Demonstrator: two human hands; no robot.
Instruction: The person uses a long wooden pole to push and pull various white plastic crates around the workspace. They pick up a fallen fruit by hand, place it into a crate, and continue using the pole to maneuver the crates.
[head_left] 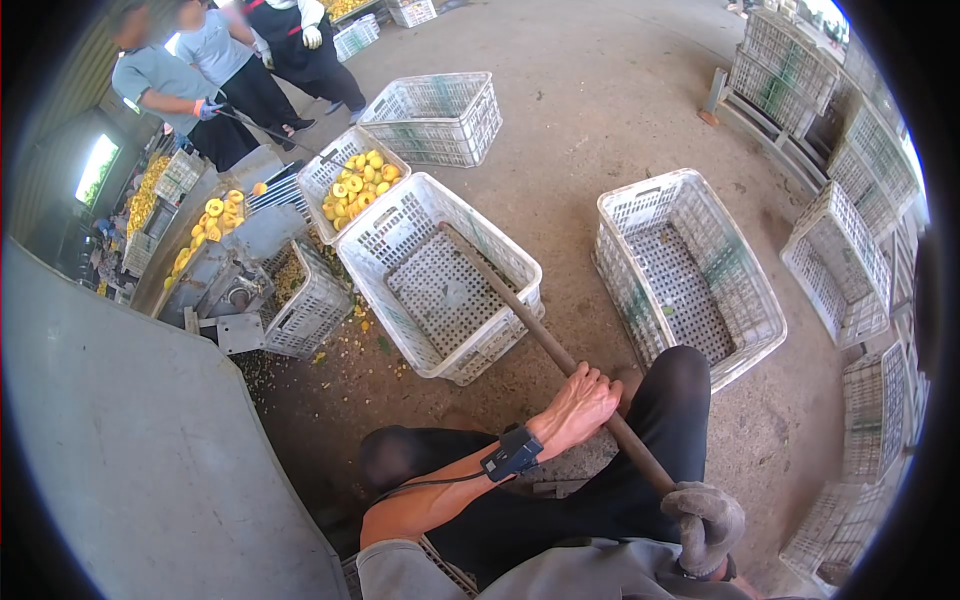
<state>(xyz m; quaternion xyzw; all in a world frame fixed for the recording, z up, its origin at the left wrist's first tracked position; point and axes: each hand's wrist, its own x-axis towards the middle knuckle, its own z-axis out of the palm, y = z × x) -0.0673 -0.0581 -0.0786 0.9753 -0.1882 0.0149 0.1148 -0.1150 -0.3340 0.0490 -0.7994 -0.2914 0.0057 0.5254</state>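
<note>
My left hand, bare and with a black device strapped at the wrist, is closed around the middle of a long wooden pole. Around the pole's near end is my right hand, in a grey glove, its fingers wrapped. From my lap the pole slants forward and left, and its far end reaches into a white plastic crate with perforated floor and sides. Touching that crate's far left side is a smaller-looking crate holding yellow fruit, some of it apparently cut.
A second white crate stands right of my knees, another crate farther ahead. Stacked crates line the right. A metal machine with fruit and a crate of scraps is left, beside a grey panel. People stand far left.
</note>
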